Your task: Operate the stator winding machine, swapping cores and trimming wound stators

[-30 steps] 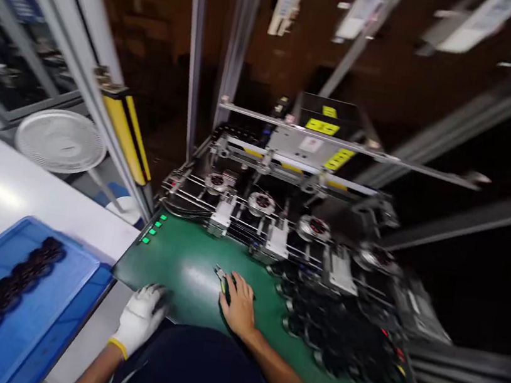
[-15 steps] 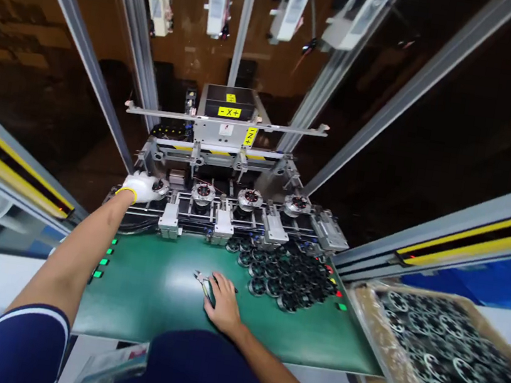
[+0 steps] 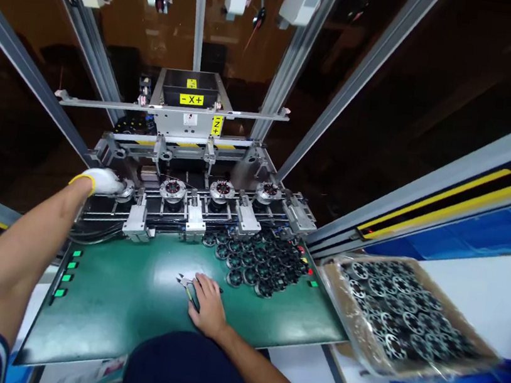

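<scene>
My left hand (image 3: 103, 182), in a white glove with a yellow cuff, reaches to the leftmost station of the machine. Its fingers close around a round metal part (image 3: 127, 191) there; the glove hides much of that part. My right hand (image 3: 209, 310), bare, rests on the green mat (image 3: 126, 300) with its fingers curled over a pair of wire cutters (image 3: 186, 282). The cutter jaws point up and left, and part of the handles lies under the hand. Round wound parts (image 3: 173, 188) sit in the other stations to the right.
Many black ring-shaped parts (image 3: 264, 262) are grouped on the mat's right side. A plastic-lined carton (image 3: 332, 285) of similar rings stands beyond the right edge. Green buttons (image 3: 66, 278) line the left edge. Metal posts (image 3: 367, 74) frame the machine; grey clamp blocks (image 3: 196, 218) front it.
The view has swung to the right, so everything appears further left. My left hand stays at the leftmost station, and my right hand stays on the wire cutters.
</scene>
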Motion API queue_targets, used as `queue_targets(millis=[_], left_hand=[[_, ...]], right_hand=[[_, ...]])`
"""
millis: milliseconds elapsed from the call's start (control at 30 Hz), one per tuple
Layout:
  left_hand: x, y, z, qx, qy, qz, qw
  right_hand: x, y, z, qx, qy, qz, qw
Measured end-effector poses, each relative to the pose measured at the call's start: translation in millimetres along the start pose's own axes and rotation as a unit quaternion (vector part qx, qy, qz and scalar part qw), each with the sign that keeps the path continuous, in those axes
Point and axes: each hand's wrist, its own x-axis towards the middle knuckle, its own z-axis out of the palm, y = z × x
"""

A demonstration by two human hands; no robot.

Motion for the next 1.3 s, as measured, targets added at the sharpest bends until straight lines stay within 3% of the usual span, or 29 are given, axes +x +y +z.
queue_targets(millis=[100, 167, 233, 300, 400, 467, 567, 700, 800, 933, 1033, 1100, 1200, 1300], left_hand=[[-30.9, -18.8, -0.6, 0.001, -0.015, -0.005, 1.000], [-67.9, -26.4, 23.2, -0.034, 0.018, 0.024, 0.999], [-111.5, -24.7, 68.2, -0.117, 0.034, 0.091, 0.988], [-152.1, -12.6, 126.4, -0.164, 0.018, 0.127, 0.978], [-194.4, 18.5, 210.3, -0.079, 0.053, 0.094, 0.991], [-211.2, 39.1, 249.8, -0.064, 0.068, 0.063, 0.994], [-231.6, 56.6, 283.4, -0.081, 0.082, 0.006, 0.993], [-257.2, 56.2, 307.4, -0.175, 0.146, -0.095, 0.969], [-261.6, 52.7, 320.4, -0.243, 0.137, -0.149, 0.949], [-242.9, 51.8, 328.3, -0.289, 0.106, -0.169, 0.936], [-229.2, 51.4, 330.4, -0.310, 0.108, -0.142, 0.934], [-226.9, 51.2, 332.6, -0.319, 0.106, -0.130, 0.933], [-230.7, 51.7, 336.7, -0.318, 0.101, -0.132, 0.933], [-232.4, 52.0, 338.2, -0.302, 0.092, -0.139, 0.938]], right_hand=[[9.8, -9.2, -19.2, -0.001, 0.031, -0.023, 0.999], [38.5, -15.8, -48.8, 0.012, 0.073, -0.079, 0.994], [89.5, -19.9, -86.3, 0.024, 0.105, -0.157, 0.982], [156.7, -21.0, -121.6, 0.007, 0.110, -0.198, 0.974], [259.0, -19.6, -152.1, -0.049, 0.053, -0.198, 0.977], [310.9, -17.6, -154.4, -0.088, -0.015, -0.186, 0.979], [355.9, -9.3, -139.9, -0.106, -0.103, -0.184, 0.972], [385.5, 17.9, -111.9, -0.081, -0.166, -0.188, 0.965], [408.7, 41.1, -98.3, -0.047, -0.211, -0.200, 0.956], [438.0, 52.7, -111.3, -0.029, -0.264, -0.255, 0.930], [431.8, 35.8, -140.9, -0.025, -0.275, -0.270, 0.922], [399.4, 12.0, -156.0, 0.012, -0.234, -0.293, 0.927], [309.6, -30.4, -152.1, 0.072, -0.118, -0.323, 0.936], [206.0, -61.8, -113.5, 0.073, -0.129, -0.348, 0.925]])
